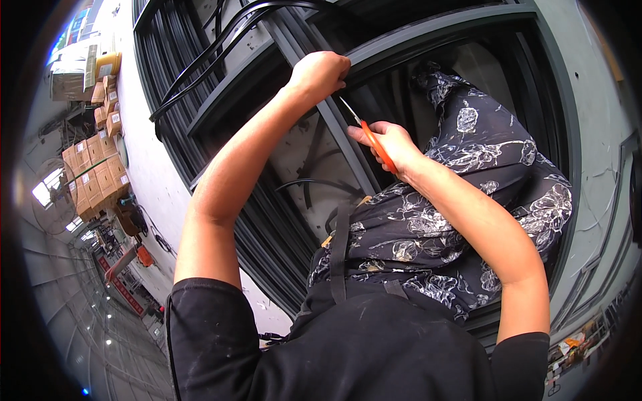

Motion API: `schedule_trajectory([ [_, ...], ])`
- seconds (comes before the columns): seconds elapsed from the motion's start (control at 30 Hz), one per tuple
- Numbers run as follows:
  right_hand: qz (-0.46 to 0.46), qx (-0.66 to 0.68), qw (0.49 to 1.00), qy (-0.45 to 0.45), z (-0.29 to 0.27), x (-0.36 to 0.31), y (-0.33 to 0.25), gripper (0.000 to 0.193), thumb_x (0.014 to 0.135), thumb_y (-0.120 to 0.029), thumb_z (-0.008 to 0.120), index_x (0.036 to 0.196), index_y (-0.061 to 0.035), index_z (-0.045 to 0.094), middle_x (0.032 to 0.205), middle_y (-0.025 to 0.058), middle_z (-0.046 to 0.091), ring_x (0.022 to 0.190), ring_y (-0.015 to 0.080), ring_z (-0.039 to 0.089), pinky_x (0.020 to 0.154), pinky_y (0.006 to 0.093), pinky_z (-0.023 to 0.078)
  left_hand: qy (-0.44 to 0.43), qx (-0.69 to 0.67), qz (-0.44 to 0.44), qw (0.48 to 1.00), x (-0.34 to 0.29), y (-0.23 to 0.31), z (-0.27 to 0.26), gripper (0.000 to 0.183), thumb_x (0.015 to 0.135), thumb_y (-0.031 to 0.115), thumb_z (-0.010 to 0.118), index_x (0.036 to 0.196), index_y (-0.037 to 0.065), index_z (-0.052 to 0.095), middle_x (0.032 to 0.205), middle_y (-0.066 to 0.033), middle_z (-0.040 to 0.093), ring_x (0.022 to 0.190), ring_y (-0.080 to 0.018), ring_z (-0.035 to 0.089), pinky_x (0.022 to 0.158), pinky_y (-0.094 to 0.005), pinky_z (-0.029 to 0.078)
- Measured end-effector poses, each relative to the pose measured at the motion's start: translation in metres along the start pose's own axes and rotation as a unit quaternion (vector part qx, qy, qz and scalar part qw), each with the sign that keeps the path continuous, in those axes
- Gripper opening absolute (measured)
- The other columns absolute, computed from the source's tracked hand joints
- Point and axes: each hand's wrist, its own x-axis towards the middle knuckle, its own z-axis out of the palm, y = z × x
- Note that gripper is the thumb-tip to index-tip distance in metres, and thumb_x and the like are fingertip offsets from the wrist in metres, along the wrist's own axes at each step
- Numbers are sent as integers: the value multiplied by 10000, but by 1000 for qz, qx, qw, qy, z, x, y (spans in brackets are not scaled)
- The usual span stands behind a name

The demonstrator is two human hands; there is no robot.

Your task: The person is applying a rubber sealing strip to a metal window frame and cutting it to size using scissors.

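Observation:
My right hand (pixel 394 146) is wrapped round a pair of scissors (pixel 378 147) with orange handles, its thin metal blades pointing up and left. The blade tips lie just below my left hand (pixel 319 79), apart from it. That hand is closed, fingers curled down against a bar of a dark grey metal frame (pixel 441 35). Whatever its fingers pinch is hidden behind the knuckles. Long black flexible strips (pixel 231 41) loop over the frame bars at the upper left.
More dark profiles (pixel 175 63) lie side by side at the left. My legs in patterned dark trousers (pixel 461 160) are inside the frame opening. Stacked cardboard boxes (pixel 97 174) stand on the pale floor (pixel 157 190) at the far left. Thin cords lie on the grey surface (pixel 595 167) at right.

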Motion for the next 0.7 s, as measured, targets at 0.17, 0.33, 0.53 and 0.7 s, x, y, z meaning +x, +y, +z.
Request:
schedule_trajectory([
  [0.17,2,-8,1000,-20,0,2,-3,749,743,-486,766,1179,90,569,1025,159,653,910,184,620,829,284,483,-20,-2,-15,1000,2,2,-3,179,721,140,746,810,38,629,765,-112,645,761,-299,647,693,-378,519],
  [0.33,-19,9,1000,3,1,9,5,697,735,-470,783,1155,47,578,634,-15,490,433,25,394,370,164,319,-21,4,-18,1000,1,3,-6,177,725,143,742,812,38,629,762,-111,645,756,-299,646,689,-375,518],
  [0.53,-1,-15,1000,-7,-3,3,-3,645,727,-481,779,1058,57,647,904,119,677,819,153,622,763,261,476,-28,10,-23,999,-1,5,-8,183,722,145,742,817,38,628,758,-110,644,756,-296,647,689,-376,517],
  [0.7,-19,-42,999,-4,-5,8,0,612,722,-476,784,1014,48,665,843,98,676,757,139,614,710,260,472,-28,8,-25,999,0,3,-7,188,722,155,743,816,39,628,759,-111,646,755,-296,647,690,-379,516],
])
